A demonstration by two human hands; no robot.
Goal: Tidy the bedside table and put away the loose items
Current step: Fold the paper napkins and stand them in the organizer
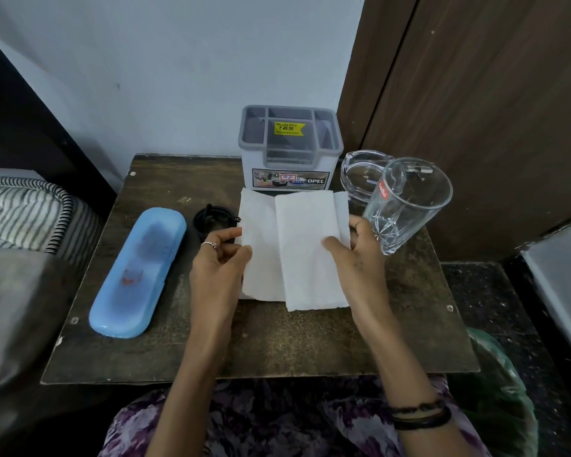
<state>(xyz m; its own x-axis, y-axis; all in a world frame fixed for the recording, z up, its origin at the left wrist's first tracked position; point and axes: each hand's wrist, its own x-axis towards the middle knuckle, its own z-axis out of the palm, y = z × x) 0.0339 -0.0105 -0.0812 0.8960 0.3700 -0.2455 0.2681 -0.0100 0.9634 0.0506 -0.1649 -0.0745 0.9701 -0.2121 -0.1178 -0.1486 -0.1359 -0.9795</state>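
Note:
A white paper tissue (297,245) lies partly folded on the dark wooden bedside table (277,344). My left hand (220,272) pinches its left edge. My right hand (356,255) grips the folded right flap from above. A blue oblong case (139,272) lies at the table's left. A coiled black cable (211,219) sits between the case and the tissue, partly hidden by my left hand. A grey and white organiser box (289,153) with empty compartments stands at the back.
A clear drinking glass (406,206) stands at the right, close to my right hand, with a glass ashtray (363,174) behind it. A striped mattress (30,212) borders the table's left; a brown door (475,110) stands behind on the right.

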